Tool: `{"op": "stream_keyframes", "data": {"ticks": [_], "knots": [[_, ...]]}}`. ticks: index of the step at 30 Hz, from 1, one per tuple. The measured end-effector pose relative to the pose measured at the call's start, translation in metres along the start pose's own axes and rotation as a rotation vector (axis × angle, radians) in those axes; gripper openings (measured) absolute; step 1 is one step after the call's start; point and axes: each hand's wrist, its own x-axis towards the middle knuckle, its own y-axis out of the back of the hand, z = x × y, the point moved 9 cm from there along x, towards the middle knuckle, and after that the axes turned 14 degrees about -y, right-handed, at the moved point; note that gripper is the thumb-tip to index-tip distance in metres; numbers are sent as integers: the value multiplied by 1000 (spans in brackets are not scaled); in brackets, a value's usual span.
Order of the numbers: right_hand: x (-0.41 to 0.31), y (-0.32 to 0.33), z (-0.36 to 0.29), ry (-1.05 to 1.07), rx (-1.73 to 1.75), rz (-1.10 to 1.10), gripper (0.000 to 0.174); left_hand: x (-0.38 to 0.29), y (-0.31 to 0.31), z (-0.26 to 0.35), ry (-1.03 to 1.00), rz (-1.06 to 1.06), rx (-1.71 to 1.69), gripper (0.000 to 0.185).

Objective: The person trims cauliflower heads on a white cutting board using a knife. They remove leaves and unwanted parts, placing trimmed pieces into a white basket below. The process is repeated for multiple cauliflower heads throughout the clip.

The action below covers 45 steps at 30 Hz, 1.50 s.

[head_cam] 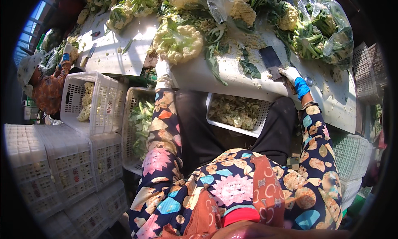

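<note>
My left hand (163, 72), in a white glove, reaches to the near left edge of a large cauliflower head (183, 43) on the white table (196, 79); its fingers are hidden under or behind the head. My right hand (290, 77), gloved in white with a blue cuff, is closed at the handle end of a cleaver (270, 62), whose wide dark blade lies over the tabletop. Leaves and small florets are strewn between the hands. Between my knees stands a white plastic crate (261, 128) with cut cauliflower pieces (234, 111).
More cauliflowers (133, 9) lie along the table's back, some in a clear plastic bag (337, 37) at right. A knife (90, 52) rests at left, near a co-worker (49, 86). Stacked crates (65, 164) stand at left; a leaf-filled crate (126, 139) is beside my left leg.
</note>
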Motion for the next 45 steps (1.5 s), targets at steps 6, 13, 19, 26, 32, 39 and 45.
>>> {"op": "stream_keyframes", "data": {"ticks": [6, 13, 19, 26, 32, 39, 45], "knots": [[-73, -61, -166, 525, -163, 371, 27, 11, 43, -56, 33, 27, 182, 43], [-195, -218, -434, 768, -276, 153, 54, -16, 24, -17, 1, 57, 108, 41], [-175, -271, -489, 702, -384, 352, 68, -20, 32, 21, 35, 190, 135, 57], [-109, -261, -452, 651, 277, 32, 33, -20, -2, 162, -452, 365, 697, 61], [-139, -280, -410, 455, 734, -786, 24, -3, -43, 135, -345, 38, 1253, 83], [-178, -282, -389, 625, 404, -353, 24, 20, -38, 110, -331, -78, 1418, 76], [-149, -190, -336, 654, 468, -350, 20, 12, -58, 123, -478, -104, 1286, 87]]}}
